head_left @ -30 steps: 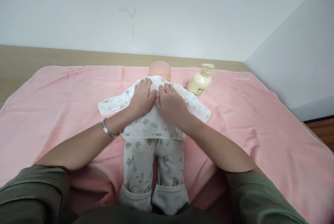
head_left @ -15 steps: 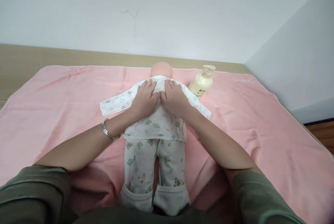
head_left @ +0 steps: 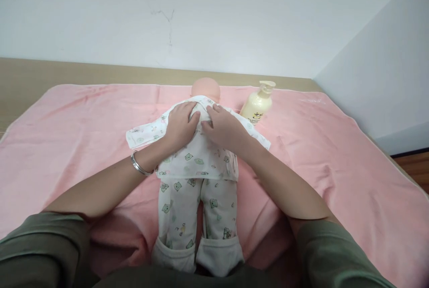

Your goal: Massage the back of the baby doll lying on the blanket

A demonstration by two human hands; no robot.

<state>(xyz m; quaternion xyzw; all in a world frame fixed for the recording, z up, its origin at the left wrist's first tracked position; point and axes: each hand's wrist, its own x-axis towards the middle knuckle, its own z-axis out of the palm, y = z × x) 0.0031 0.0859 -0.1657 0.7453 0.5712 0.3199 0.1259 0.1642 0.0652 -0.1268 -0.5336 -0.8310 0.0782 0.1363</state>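
Note:
A baby doll (head_left: 197, 176) in white printed pyjamas lies face down on a pink blanket (head_left: 335, 163), its bald head (head_left: 205, 88) pointing away from me. My left hand (head_left: 180, 124) lies flat on the doll's upper back, fingers together and stretched toward the collar. Beside it, my right hand (head_left: 224, 127) rests flat on the right shoulder, thumb nearly touching the left hand. Neither hand holds anything. A silver bangle (head_left: 139, 166) circles my left wrist.
A cream pump bottle (head_left: 257, 103) leans on the blanket just right of the doll's head. The blanket covers a wooden surface (head_left: 33, 73) set against a white wall. A grey wall (head_left: 385, 78) closes the right side.
Both hands have slid up the doll's back from the middle toward the shoulders and collar. The doll and bottle have not moved.

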